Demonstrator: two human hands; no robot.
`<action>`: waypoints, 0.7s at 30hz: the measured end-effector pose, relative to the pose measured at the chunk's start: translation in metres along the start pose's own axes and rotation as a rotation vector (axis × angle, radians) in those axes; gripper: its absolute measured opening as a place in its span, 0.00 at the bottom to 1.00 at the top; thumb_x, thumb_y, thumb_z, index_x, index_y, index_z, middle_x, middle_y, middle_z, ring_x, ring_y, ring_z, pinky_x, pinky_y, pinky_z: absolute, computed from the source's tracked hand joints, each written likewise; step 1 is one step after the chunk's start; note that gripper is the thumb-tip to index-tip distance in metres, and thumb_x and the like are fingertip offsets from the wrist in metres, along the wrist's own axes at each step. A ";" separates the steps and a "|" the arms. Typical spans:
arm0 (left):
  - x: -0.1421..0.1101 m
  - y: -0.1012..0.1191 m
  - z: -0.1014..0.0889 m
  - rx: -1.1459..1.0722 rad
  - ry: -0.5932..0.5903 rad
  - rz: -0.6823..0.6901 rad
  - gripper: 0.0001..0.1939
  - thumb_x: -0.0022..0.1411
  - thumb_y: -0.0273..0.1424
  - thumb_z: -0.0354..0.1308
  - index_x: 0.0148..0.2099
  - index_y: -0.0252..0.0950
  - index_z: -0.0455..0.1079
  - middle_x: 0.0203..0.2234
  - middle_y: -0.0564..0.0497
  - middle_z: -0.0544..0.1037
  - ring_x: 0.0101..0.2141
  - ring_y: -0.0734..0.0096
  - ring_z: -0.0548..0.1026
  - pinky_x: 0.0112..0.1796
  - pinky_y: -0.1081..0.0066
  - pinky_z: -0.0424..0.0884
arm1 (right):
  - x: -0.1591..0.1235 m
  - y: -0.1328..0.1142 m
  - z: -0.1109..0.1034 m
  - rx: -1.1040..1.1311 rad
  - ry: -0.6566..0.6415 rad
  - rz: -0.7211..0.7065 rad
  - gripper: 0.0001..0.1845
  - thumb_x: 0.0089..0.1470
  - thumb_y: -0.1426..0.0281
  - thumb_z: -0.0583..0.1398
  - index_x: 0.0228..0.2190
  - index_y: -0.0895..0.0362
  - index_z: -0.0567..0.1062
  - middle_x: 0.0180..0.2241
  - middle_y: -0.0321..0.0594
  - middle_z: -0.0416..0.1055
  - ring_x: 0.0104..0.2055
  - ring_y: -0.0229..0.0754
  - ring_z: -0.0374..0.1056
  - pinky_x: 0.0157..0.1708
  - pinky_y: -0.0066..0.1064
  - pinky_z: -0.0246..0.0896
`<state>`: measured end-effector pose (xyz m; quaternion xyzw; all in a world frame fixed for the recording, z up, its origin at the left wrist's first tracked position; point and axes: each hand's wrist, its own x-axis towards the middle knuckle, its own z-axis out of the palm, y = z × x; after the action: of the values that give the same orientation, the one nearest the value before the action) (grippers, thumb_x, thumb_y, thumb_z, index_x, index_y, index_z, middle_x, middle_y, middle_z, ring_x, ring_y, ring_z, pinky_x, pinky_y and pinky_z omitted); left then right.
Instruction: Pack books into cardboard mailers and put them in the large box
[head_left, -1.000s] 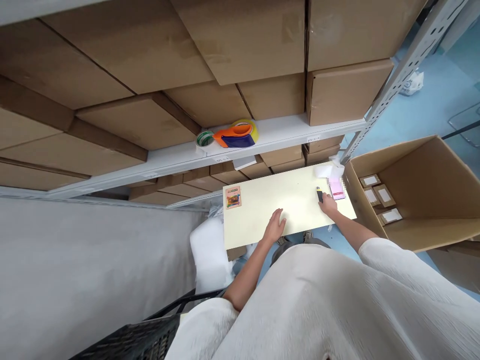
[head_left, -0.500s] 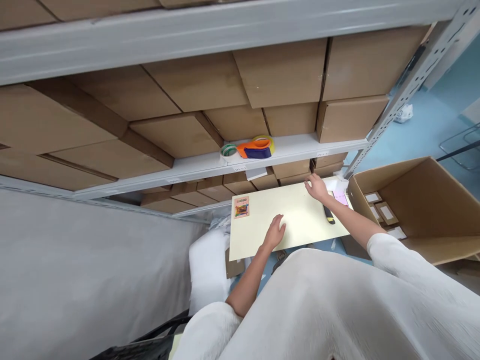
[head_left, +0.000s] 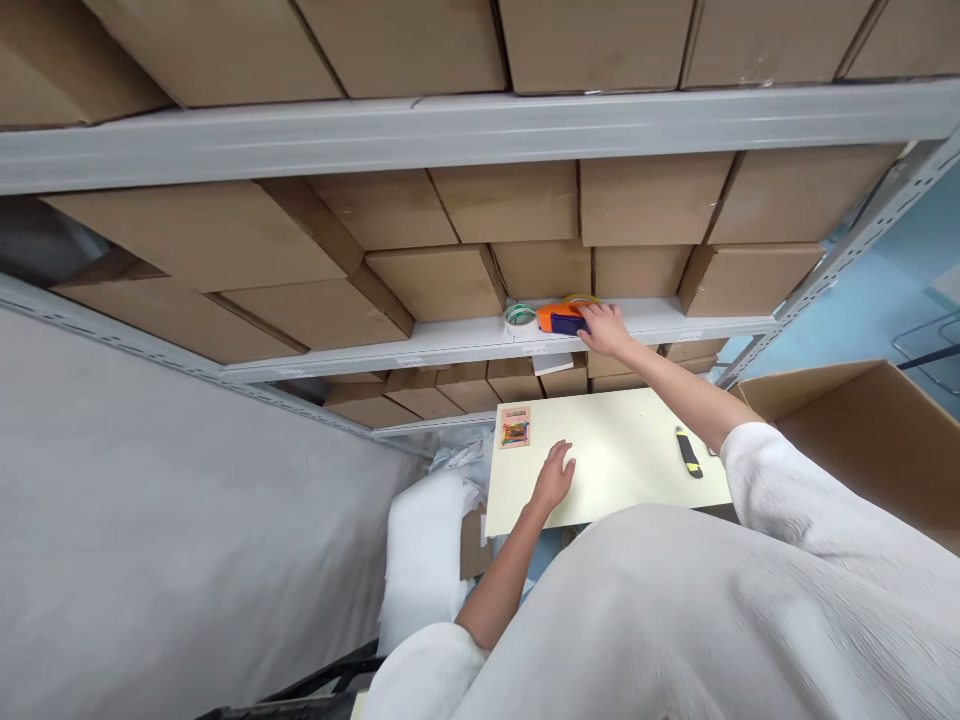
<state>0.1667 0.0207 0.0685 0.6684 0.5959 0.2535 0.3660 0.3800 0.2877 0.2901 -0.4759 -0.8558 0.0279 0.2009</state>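
On the shelf, my right hand (head_left: 604, 330) has its fingers on an orange and dark blue tape dispenser (head_left: 559, 318), partly covering it. A roll of tape (head_left: 520, 319) with a green inner ring lies just left of the dispenser. Over the pale yellow tabletop (head_left: 600, 455), my left hand (head_left: 553, 480) is open, its fingers loosely apart and nothing in them. A small card with a colourful picture (head_left: 515, 428) lies near the tabletop's far left corner. Toward the right end rests a black and yellow utility knife (head_left: 688, 453), with neither hand touching it.
Cardboard boxes (head_left: 506, 205) fill the grey metal shelving (head_left: 480, 130) in front of me. A large open carton (head_left: 870, 430) stands right of the tabletop. White wrapping material (head_left: 420, 555) sits at the left, beside a grey wall or sheet (head_left: 187, 530).
My right hand has moved from the tabletop's far edge up to the tape dispenser on the shelf. The view has shifted; my left hand stays open over the tabletop.
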 end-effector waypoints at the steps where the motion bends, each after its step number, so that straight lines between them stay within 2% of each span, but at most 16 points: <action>1: -0.001 -0.005 -0.004 -0.005 0.005 0.000 0.23 0.77 0.36 0.51 0.69 0.40 0.71 0.72 0.39 0.69 0.73 0.56 0.65 0.72 0.52 0.63 | 0.003 -0.001 0.002 -0.023 -0.007 0.013 0.30 0.70 0.61 0.58 0.66 0.63 0.70 0.63 0.63 0.73 0.63 0.68 0.62 0.64 0.62 0.51; 8: -0.005 -0.033 -0.023 -0.052 0.004 -0.007 0.23 0.76 0.36 0.52 0.69 0.42 0.71 0.72 0.41 0.69 0.71 0.55 0.69 0.70 0.51 0.67 | 0.011 -0.012 0.004 -0.173 -0.076 0.087 0.23 0.69 0.67 0.57 0.60 0.63 0.75 0.59 0.64 0.75 0.62 0.67 0.61 0.63 0.60 0.46; 12: -0.003 -0.043 -0.027 -0.057 -0.020 0.005 0.23 0.76 0.36 0.53 0.68 0.42 0.72 0.72 0.41 0.70 0.69 0.55 0.71 0.69 0.52 0.68 | 0.004 -0.018 0.000 -0.203 -0.076 0.100 0.22 0.69 0.67 0.57 0.59 0.62 0.76 0.57 0.63 0.76 0.61 0.67 0.61 0.62 0.59 0.46; 16: 0.003 -0.044 -0.026 -0.056 -0.051 0.031 0.22 0.76 0.37 0.53 0.68 0.43 0.72 0.72 0.40 0.70 0.69 0.54 0.72 0.69 0.51 0.68 | -0.024 -0.024 -0.005 -0.204 -0.022 0.105 0.22 0.68 0.69 0.56 0.59 0.61 0.75 0.57 0.61 0.76 0.60 0.66 0.60 0.61 0.58 0.45; 21: 0.011 -0.034 -0.013 -0.070 -0.115 0.066 0.22 0.77 0.37 0.52 0.68 0.41 0.73 0.72 0.40 0.69 0.69 0.55 0.72 0.69 0.53 0.68 | -0.084 -0.025 -0.011 -0.193 0.074 0.204 0.20 0.69 0.66 0.57 0.58 0.59 0.74 0.57 0.59 0.76 0.58 0.64 0.62 0.58 0.52 0.48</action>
<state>0.1373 0.0344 0.0485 0.6879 0.5421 0.2475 0.4143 0.4034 0.2029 0.2790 -0.5782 -0.7937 -0.0520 0.1818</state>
